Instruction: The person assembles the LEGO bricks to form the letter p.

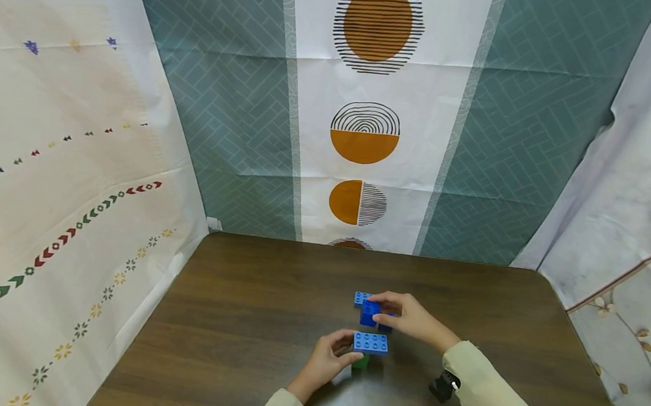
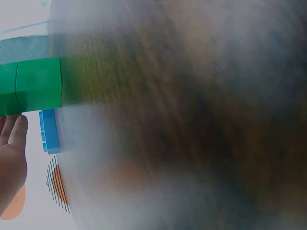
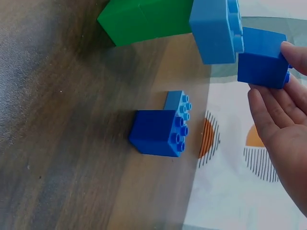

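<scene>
My right hand point(image 1: 411, 319) pinches a dark blue toy brick point(image 3: 261, 58) between thumb and fingers, raised over the table. Nearer to me, my left hand point(image 1: 324, 363) grips a stack of green bricks point(image 2: 38, 85) from its left side. A light blue brick point(image 1: 371, 343) with studs on top caps this stack. In the right wrist view, the held dark blue brick appears just past the light blue top. On the table behind the stack stand another dark blue brick point(image 3: 154, 133) and a second light blue brick point(image 3: 173, 99), partly hidden by it.
The brown wooden table point(image 1: 245, 300) has rounded far corners. A patterned cloth point(image 1: 367, 135) hangs behind its far edge, with pale curtains point(image 1: 69, 172) along the left and right. A black device point(image 1: 444, 386) is strapped at my right wrist.
</scene>
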`<move>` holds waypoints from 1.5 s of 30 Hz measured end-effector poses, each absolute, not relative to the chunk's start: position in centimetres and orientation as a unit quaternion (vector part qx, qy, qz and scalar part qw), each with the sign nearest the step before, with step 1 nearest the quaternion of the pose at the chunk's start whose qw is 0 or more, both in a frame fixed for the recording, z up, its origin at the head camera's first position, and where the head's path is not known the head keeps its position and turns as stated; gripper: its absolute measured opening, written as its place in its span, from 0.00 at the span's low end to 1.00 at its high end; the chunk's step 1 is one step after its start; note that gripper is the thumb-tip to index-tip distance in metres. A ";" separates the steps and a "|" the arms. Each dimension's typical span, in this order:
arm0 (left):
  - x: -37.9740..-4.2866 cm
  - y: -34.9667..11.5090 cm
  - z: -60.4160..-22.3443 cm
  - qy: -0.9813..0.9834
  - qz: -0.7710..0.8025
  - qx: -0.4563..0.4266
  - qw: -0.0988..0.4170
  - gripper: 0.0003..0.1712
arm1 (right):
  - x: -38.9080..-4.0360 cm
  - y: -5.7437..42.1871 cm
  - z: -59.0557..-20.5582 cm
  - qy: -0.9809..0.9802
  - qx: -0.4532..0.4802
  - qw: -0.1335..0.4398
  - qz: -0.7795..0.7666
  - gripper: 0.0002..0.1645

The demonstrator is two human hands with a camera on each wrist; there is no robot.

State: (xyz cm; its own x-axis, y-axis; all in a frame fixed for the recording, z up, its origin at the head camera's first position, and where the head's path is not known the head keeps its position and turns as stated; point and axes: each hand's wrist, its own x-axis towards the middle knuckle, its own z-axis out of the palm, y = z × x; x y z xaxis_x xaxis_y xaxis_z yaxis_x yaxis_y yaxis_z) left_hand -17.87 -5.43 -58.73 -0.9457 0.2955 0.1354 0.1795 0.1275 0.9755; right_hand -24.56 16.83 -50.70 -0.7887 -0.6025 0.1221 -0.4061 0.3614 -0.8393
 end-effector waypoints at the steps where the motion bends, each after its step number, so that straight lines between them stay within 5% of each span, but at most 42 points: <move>1: -17.9 -5.4 -58.8 0.749 0.641 0.159 0.045 0.18 | -24.4 16.8 -50.6 0.820 -0.307 0.105 -0.472 0.23; 45: -17.4 -5.5 -57.4 0.741 0.649 0.166 0.045 0.17 | -20.7 15.8 -50.2 0.779 -0.357 0.114 -0.502 0.22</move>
